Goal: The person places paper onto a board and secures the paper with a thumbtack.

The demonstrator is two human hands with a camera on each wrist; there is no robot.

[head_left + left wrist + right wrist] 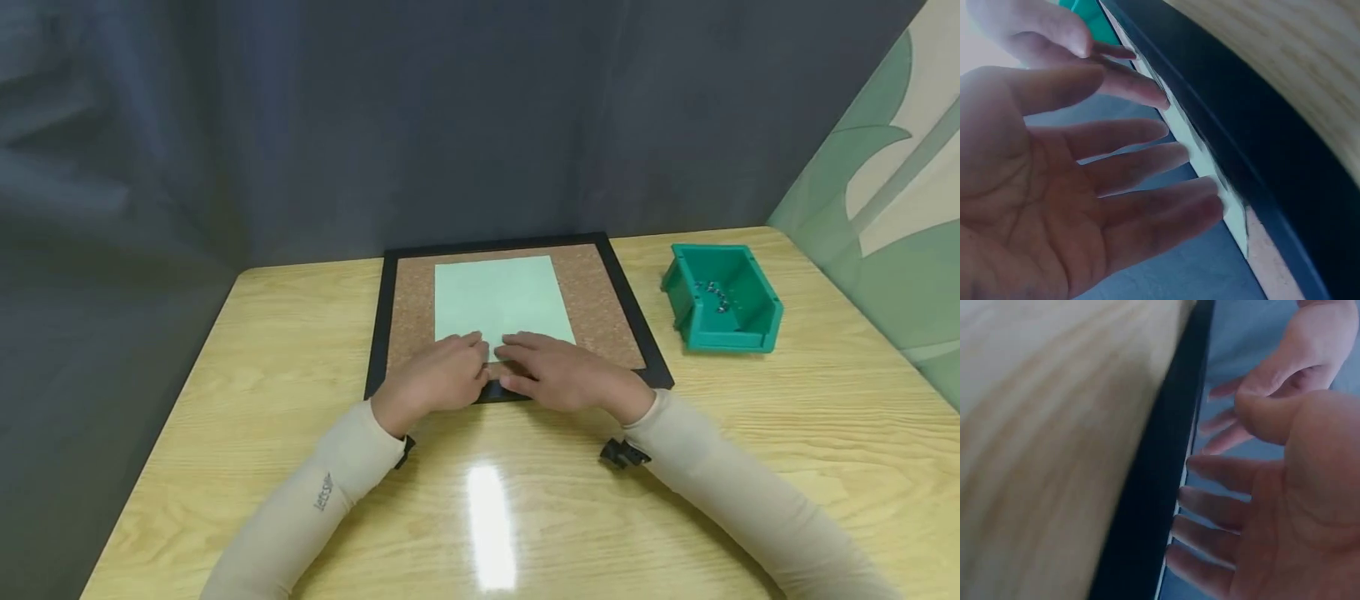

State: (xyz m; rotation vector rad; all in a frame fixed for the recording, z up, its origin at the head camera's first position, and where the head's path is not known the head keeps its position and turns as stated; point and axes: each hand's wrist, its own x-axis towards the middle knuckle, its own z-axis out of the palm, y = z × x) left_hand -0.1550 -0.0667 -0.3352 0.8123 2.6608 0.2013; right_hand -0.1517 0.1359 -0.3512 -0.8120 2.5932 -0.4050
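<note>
Fingers spread, left hand and right hand apparently touch the paper's near edge.

both arms wear long, close-fitting beige sleeves that end at the wrists, running in from the lower edge of the head view. the left sleeve carries small grey lettering printed along the forearm, lower left of centre. a small black clip or mount sticks out at the right sleeve cuff, and a smaller black piece shows at the left cuff. both hands are bare, without rings or gloves.
</note>
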